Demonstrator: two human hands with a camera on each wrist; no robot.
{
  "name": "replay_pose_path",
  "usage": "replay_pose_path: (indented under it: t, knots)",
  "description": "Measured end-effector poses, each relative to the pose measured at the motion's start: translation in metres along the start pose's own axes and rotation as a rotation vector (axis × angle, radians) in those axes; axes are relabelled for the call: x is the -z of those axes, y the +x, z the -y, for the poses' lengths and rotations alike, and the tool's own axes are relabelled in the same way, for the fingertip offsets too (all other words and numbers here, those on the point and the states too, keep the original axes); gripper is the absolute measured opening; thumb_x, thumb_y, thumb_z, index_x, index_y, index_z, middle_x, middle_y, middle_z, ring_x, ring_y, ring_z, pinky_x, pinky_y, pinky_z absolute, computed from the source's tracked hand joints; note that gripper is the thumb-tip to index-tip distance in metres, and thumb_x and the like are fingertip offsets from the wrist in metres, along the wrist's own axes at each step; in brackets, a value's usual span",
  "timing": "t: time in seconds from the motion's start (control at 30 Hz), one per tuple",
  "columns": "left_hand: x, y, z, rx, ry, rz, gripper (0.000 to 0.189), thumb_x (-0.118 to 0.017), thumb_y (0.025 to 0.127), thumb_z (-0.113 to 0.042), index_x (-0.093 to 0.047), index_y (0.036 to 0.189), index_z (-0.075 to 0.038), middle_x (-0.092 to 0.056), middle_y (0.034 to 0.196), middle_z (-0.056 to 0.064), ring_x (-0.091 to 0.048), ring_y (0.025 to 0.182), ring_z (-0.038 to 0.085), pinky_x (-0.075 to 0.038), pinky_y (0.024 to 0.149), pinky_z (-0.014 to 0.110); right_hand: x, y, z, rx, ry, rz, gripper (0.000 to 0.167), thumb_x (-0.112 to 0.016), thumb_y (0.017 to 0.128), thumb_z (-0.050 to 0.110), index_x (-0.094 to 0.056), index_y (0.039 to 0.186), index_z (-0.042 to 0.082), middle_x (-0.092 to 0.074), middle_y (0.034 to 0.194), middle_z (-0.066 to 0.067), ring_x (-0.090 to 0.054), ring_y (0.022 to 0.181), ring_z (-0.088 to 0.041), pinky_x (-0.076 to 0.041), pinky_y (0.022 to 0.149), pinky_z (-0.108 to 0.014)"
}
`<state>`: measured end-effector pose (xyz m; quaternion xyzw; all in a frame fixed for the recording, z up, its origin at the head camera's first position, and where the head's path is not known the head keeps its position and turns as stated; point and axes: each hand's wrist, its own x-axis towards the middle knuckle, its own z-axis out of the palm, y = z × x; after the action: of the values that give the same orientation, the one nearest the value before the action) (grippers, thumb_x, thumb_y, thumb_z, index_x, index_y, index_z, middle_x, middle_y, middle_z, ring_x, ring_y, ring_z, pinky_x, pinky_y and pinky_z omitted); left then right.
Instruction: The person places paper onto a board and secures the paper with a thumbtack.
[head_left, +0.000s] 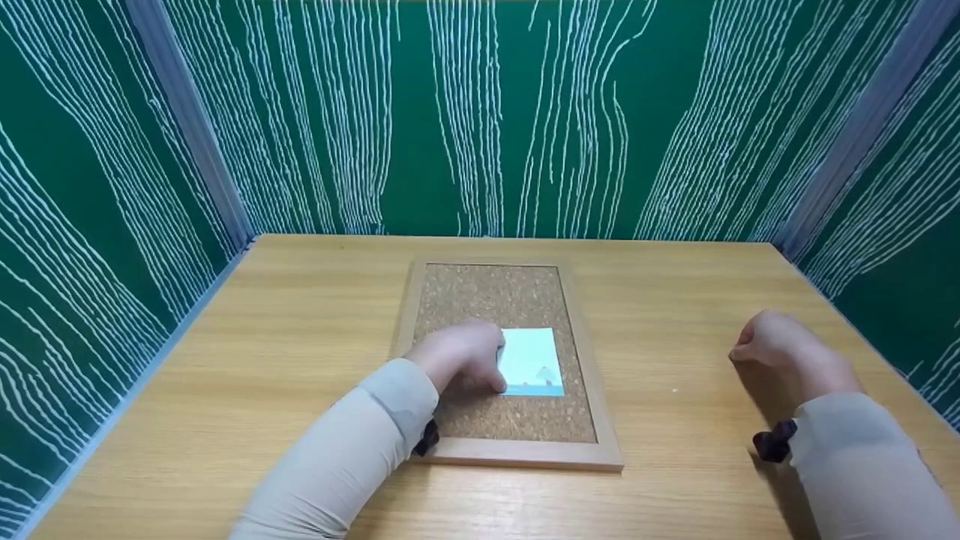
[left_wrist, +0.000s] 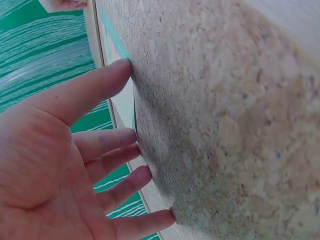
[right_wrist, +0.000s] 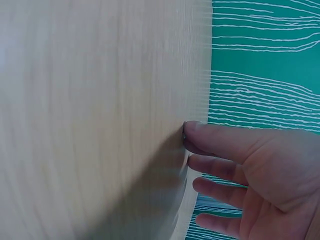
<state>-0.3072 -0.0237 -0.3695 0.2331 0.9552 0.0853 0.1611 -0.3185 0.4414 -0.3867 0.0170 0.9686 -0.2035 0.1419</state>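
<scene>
A pale square note (head_left: 529,360) with a turquoise strip along its near edge and a faint small picture lies on a wood-framed corkboard (head_left: 495,296). My left hand (head_left: 466,352) touches the note's left side with the thumb. In the left wrist view this hand (left_wrist: 75,155) has its fingers extended and spread, their tips against the cork and the note's edge. Off to the right, my right hand (head_left: 784,349) has its fingertips at the tabletop. The right wrist view shows the hand (right_wrist: 260,175) with thumb and forefinger together; anything between them is hidden.
The corkboard's wooden frame (head_left: 517,452) lies flat on a light wood table (head_left: 300,322). A tiny white speck (head_left: 673,390) is on the table between board and right hand. Green panels (head_left: 517,112) with white wavy lines enclose the back and sides.
</scene>
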Motion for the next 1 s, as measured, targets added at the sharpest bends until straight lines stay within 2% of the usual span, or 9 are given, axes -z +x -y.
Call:
replay_pose_path:
  t: [0.1, 0.23, 0.33, 0.4, 0.5, 0.63, 0.9, 0.97, 1.0]
  knots:
    - [0.000, 0.001, 0.000, -0.002, 0.001, 0.002, 0.029, -0.082, 0.081, -0.031, -0.060, 0.083, -0.011, -0.051, 0.079, 0.001, -0.049, 0.070, 0.019, -0.042, 0.060, 0.033, -0.002, -0.001, 0.003, 0.034, -0.017, -0.024, 0.022, -0.074, 0.093, 0.016, -0.073, 0.104, -0.003, -0.069, 0.095, -0.015, -0.060, 0.089, -0.032, -0.052, 0.086, -0.054]
    - [-0.001, 0.001, 0.000, 0.010, -0.013, -0.002, 0.029, -0.082, 0.080, -0.031, -0.061, 0.084, -0.011, -0.052, 0.081, 0.001, -0.050, 0.070, 0.019, -0.043, 0.060, 0.033, -0.004, 0.000, 0.010, 0.041, 0.035, -0.052, 0.025, -0.071, 0.096, 0.021, -0.073, 0.109, 0.000, -0.068, 0.101, -0.017, -0.059, 0.091, -0.033, -0.052, 0.082, -0.049]
    - [-0.001, 0.001, 0.000, 0.010, -0.020, -0.005, 0.029, -0.083, 0.079, -0.030, -0.062, 0.084, -0.011, -0.053, 0.081, 0.001, -0.050, 0.071, 0.019, -0.043, 0.060, 0.034, -0.004, 0.000, 0.017, 0.069, 0.065, -0.092, 0.031, -0.070, 0.098, 0.028, -0.071, 0.115, 0.003, -0.065, 0.112, -0.022, -0.057, 0.101, -0.039, -0.051, 0.086, -0.054]
    - [-0.001, 0.000, 0.000, 0.005, -0.020, -0.008, 0.028, -0.083, 0.079, -0.030, -0.061, 0.083, -0.012, -0.053, 0.080, 0.001, -0.050, 0.071, 0.019, -0.043, 0.060, 0.034, -0.004, 0.000, 0.022, 0.098, 0.071, -0.131, 0.033, -0.069, 0.098, 0.031, -0.071, 0.117, 0.004, -0.062, 0.121, -0.025, -0.053, 0.109, -0.043, -0.047, 0.093, -0.061]
    - [0.000, -0.001, 0.000, -0.002, -0.017, -0.012, 0.028, -0.083, 0.078, -0.029, -0.061, 0.081, -0.012, -0.053, 0.080, 0.001, -0.050, 0.071, 0.019, -0.043, 0.060, 0.034, -0.004, 0.002, 0.031, 0.150, 0.068, -0.195, 0.037, -0.068, 0.098, 0.037, -0.071, 0.118, 0.006, -0.054, 0.135, -0.029, -0.043, 0.125, -0.051, -0.034, 0.104, -0.069]
    - [-0.001, 0.000, 0.000, -0.006, -0.007, -0.014, 0.028, -0.082, 0.078, -0.030, -0.061, 0.082, -0.012, -0.053, 0.080, 0.001, -0.050, 0.072, 0.019, -0.043, 0.061, 0.034, -0.005, 0.004, 0.044, 0.229, 0.055, -0.294, 0.040, -0.068, 0.098, 0.041, -0.073, 0.115, 0.006, -0.050, 0.141, -0.029, -0.035, 0.135, -0.055, -0.025, 0.107, -0.072]
    - [-0.001, 0.000, 0.001, -0.009, 0.005, -0.016, 0.028, -0.082, 0.078, -0.030, -0.061, 0.082, -0.012, -0.054, 0.081, 0.002, -0.051, 0.072, 0.019, -0.044, 0.062, 0.035, -0.009, -0.003, 0.073, 0.409, 0.074, -0.551, 0.025, -0.073, 0.096, 0.027, -0.077, 0.107, 0.004, -0.058, 0.133, -0.019, -0.048, 0.127, -0.048, -0.035, 0.104, -0.067]
    - [-0.001, 0.000, 0.000, -0.014, 0.004, -0.012, 0.029, -0.082, 0.079, -0.030, -0.061, 0.082, -0.011, -0.053, 0.080, 0.001, -0.050, 0.071, 0.019, -0.044, 0.061, 0.034, -0.010, -0.004, 0.078, 0.486, 0.068, -0.620, 0.018, -0.075, 0.094, 0.021, -0.078, 0.103, 0.005, -0.061, 0.129, -0.017, -0.052, 0.123, -0.045, -0.041, 0.101, -0.064]
    - [-0.001, 0.000, 0.000, -0.016, 0.003, -0.008, 0.029, -0.082, 0.080, -0.031, -0.061, 0.083, -0.011, -0.053, 0.080, 0.001, -0.049, 0.071, 0.019, -0.043, 0.061, 0.034, -0.010, -0.004, 0.081, 0.526, 0.062, -0.655, 0.014, -0.076, 0.093, 0.018, -0.079, 0.101, 0.007, -0.063, 0.127, -0.015, -0.055, 0.121, -0.043, -0.045, 0.101, -0.056]
